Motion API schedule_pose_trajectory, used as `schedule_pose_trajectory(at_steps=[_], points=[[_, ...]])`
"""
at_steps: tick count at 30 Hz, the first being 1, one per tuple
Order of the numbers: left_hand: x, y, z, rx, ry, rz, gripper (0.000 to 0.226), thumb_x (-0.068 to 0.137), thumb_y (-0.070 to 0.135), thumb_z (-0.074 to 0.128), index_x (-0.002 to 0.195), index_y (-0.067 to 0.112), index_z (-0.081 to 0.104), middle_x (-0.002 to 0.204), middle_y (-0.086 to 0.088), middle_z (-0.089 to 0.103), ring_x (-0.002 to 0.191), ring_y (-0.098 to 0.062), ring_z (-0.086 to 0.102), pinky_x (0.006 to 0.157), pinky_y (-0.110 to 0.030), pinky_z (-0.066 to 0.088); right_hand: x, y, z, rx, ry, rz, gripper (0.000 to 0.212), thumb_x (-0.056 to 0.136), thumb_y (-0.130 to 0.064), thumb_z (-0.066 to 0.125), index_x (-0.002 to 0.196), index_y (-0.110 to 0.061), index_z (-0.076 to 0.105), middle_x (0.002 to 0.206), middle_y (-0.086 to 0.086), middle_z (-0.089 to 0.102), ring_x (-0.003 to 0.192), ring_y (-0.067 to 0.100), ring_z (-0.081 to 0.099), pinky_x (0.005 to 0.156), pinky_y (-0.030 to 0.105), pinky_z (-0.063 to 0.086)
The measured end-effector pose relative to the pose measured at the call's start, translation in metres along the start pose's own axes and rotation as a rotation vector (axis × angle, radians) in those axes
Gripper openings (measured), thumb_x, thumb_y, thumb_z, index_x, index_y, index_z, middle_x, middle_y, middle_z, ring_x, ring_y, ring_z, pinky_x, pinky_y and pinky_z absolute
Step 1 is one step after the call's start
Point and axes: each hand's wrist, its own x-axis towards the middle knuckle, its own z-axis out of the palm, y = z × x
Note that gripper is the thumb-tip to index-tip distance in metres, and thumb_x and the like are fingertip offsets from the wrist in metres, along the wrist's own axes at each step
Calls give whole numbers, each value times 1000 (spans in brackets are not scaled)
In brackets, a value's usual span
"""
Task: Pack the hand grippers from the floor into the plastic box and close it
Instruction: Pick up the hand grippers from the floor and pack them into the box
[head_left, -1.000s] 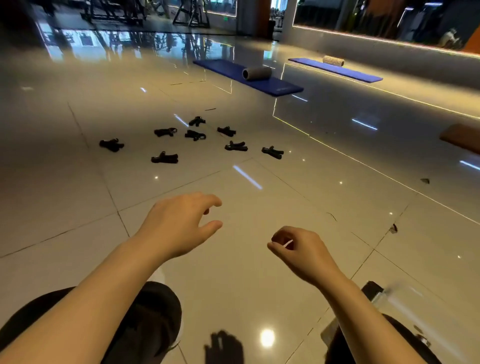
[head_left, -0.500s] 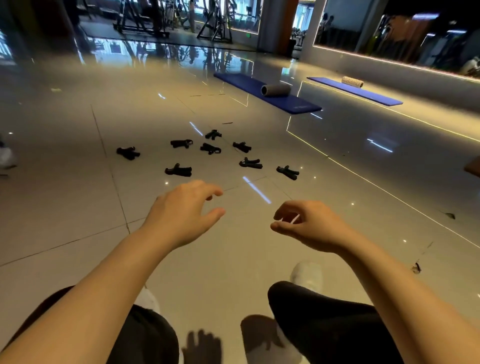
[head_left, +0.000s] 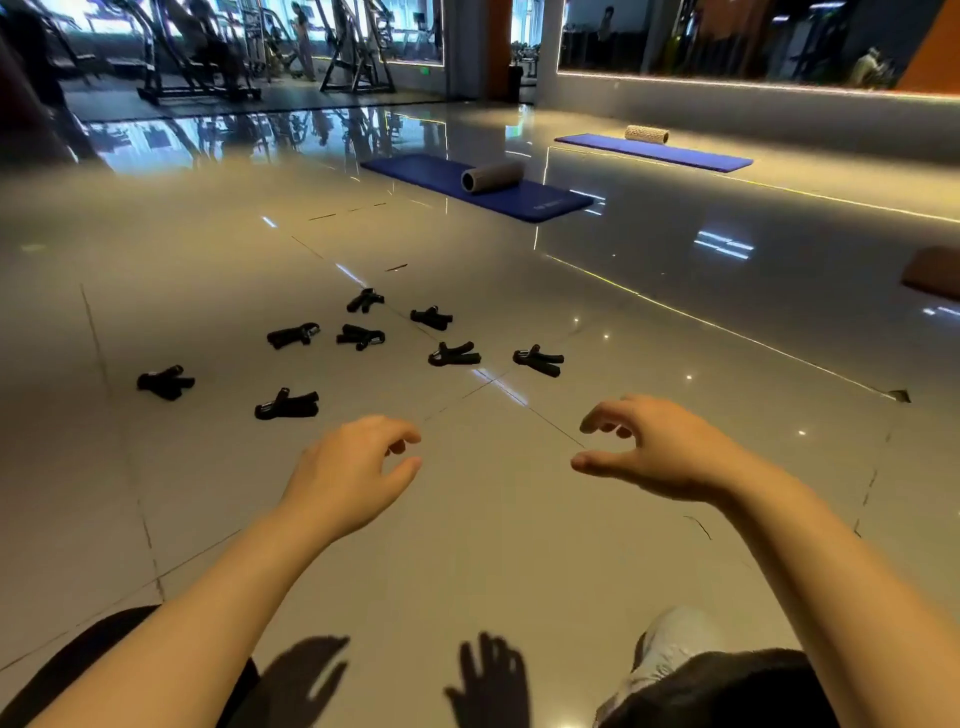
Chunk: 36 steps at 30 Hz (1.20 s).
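Your left hand (head_left: 345, 475) and right hand (head_left: 657, 449) hang over the floor (head_left: 519, 545) with fingers loosely curled and thumbs apart, holding nothing. The hand grippers (head_left: 363, 345) lie scattered on the floor at 11 to 12 o'clock, well past your fingertips; the nearest one (head_left: 287, 405) is at 11 o'clock. Each looks like a small black V: two fat, soft-looking grips joined by a bit of shiny metal spring. They are likely light but stiff, and will not break if dropped. Grab one around both padded legs, where it is least slippery. The tiles are smooth and shiny, so a nudged gripper may slide. You cannot see the plastic box here.
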Motion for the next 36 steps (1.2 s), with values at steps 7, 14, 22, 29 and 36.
schedule_pose_trajectory(at_steps=[7, 14, 22, 29, 36], points=[[108, 43, -16, 103, -33, 114, 32, 91, 45, 50, 120, 31, 54, 105, 13, 57, 95, -5, 53, 78, -28, 47, 81, 34, -37, 0, 2, -4, 53, 82, -49, 64, 128, -28, 49, 130, 2, 50, 114, 20, 48, 88, 29, 39], [167, -18, 2, 218, -203, 74, 37, 90, 49, 48, 124, 35, 50, 100, 19, 50, 88, 1, 51, 76, -21, 49, 191, 49, -26, 26, 40, -12, 54, 83, -43, 66, 130, -24, 48, 127, 2, 48, 112, 20, 48, 87, 29, 41], [256, -116, 2, 134, -180, 68, 40, 92, 48, 47, 130, 36, 45, 120, 14, 53, 106, -3, 51, 86, -27, 48, 326, 35, -23, -270, -132, -11, 51, 83, -43, 66, 127, -24, 49, 126, 1, 49, 107, 21, 52, 84, 31, 47], [327, -154, 8, 114, -220, 130, 44, 93, 45, 46, 135, 33, 41, 126, 10, 50, 112, -7, 49, 90, -26, 43, 408, -5, -43, -309, -16, -150, 50, 86, -45, 61, 130, -27, 47, 130, -3, 47, 110, 19, 50, 81, 27, 43], [444, -162, 109, 140, -398, 190, 55, 90, 42, 51, 140, 30, 33, 135, 6, 44, 119, -13, 43, 95, -31, 43, 493, 87, 4, -169, -154, 57, 55, 83, -42, 65, 131, -22, 46, 129, 0, 46, 111, 18, 49, 91, 32, 46]])
